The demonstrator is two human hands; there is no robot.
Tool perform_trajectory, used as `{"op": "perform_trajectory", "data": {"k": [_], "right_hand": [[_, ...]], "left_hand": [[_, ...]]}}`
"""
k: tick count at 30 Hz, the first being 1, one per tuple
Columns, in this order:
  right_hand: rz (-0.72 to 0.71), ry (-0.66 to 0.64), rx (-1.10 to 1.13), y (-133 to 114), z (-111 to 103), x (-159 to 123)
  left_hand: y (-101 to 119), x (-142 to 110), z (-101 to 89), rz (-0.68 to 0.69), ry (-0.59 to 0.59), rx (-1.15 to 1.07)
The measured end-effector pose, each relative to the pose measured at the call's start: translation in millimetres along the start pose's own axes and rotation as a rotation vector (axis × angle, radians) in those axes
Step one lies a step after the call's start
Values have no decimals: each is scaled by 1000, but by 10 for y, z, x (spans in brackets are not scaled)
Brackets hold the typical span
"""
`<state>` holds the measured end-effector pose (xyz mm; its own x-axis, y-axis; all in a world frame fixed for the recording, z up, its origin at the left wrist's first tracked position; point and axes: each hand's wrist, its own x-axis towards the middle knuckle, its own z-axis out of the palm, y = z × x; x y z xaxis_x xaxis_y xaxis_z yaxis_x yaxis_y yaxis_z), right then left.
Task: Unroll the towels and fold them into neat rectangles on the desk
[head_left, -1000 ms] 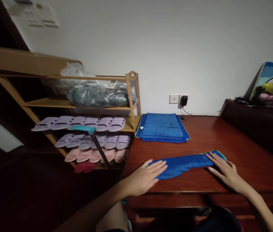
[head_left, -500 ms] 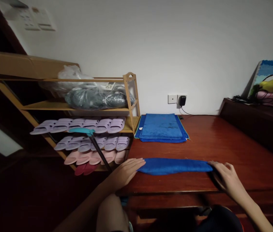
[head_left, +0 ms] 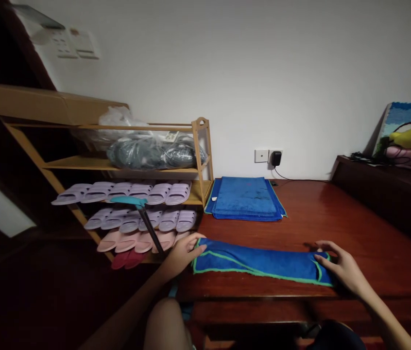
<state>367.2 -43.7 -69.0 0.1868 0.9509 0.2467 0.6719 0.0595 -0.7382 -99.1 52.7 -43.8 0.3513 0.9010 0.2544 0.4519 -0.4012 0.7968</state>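
A blue towel with green edging, folded into a long strip, spans the space between my hands near the front of the wooden table. My left hand pinches its left end between thumb and fingers. At the other end, my right hand has thumb and fingers closed on the right corner. The green-edged side of the strip faces me, with its layers slightly apart. Behind it, against the wall, lies a flat stack of blue towels.
On the left stands a wooden shoe rack with rows of slippers and a plastic-wrapped bundle. A turquoise-topped pole leans before it. A black plug adapter sits in the wall. A raised dark ledge borders the right.
My hands went from lying flat on the towel strip to gripping its two ends. The strip has turned so its green-edged side shows towards me, and my left hand has moved left.
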Motion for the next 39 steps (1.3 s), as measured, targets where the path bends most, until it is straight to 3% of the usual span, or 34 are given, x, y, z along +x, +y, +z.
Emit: {"op": "perform_trajectory", "data": {"k": [6, 8, 11, 15, 18, 29, 39], "right_hand": [[-147, 46, -150, -55, 10, -83], [-258, -71, -154, -147, -72, -152], [-358, -256, -203, -240, -163, -226], [-332, -267, -265, -138, -146, -226], [-308, -260, -224, 16, -116, -196], [-147, -325, 7, 142, -187, -193], [-61, -297, 131, 202, -169, -221]], "left_hand": [[-10, -13, -20, 106, 69, 348], [48, -50, -34, 174, 89, 385], [138, -107, -36, 256, -20, 450], [161, -148, -18, 259, -180, 485], [100, -159, -18, 209, -210, 440], [55, -183, 3, 290, 26, 322], [125, -127, 22, 272, 67, 323]]}}
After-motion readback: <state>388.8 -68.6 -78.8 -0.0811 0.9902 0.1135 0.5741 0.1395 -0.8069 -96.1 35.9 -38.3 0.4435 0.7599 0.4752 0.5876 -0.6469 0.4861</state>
